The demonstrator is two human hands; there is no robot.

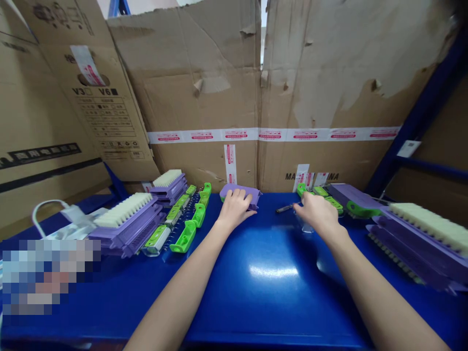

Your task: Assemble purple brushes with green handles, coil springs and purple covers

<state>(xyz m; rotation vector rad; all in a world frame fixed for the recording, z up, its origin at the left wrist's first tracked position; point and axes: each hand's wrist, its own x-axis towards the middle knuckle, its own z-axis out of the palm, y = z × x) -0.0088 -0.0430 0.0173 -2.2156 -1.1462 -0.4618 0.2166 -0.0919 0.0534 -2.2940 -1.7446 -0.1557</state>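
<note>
My left hand (pixel 237 208) is closed over a purple plastic brush body (pixel 252 191) at the back middle of the table, fingers on its top and thumb at the right side. Further right, my right hand (pixel 317 210) has its fingers curled together. By its thumb tip a small dark metal piece (pixel 283 208) points left; whether the fingers grip it cannot be made out. A clear plastic piece (pixel 306 227) shows below that hand. Just behind it are a green plastic part (pixel 302 189) and green-and-clear pieces (pixel 334 204).
Stacked purple brushes with cream bristles (pixel 126 210) stand at left, beside rows of green-and-clear blocks (pixel 156 239), springs (pixel 174 229) and green brackets (pixel 185 238). More purple brushes (pixel 420 239) lie at right. Cardboard (pixel 204 107) walls the back of the blue table (pixel 270 302).
</note>
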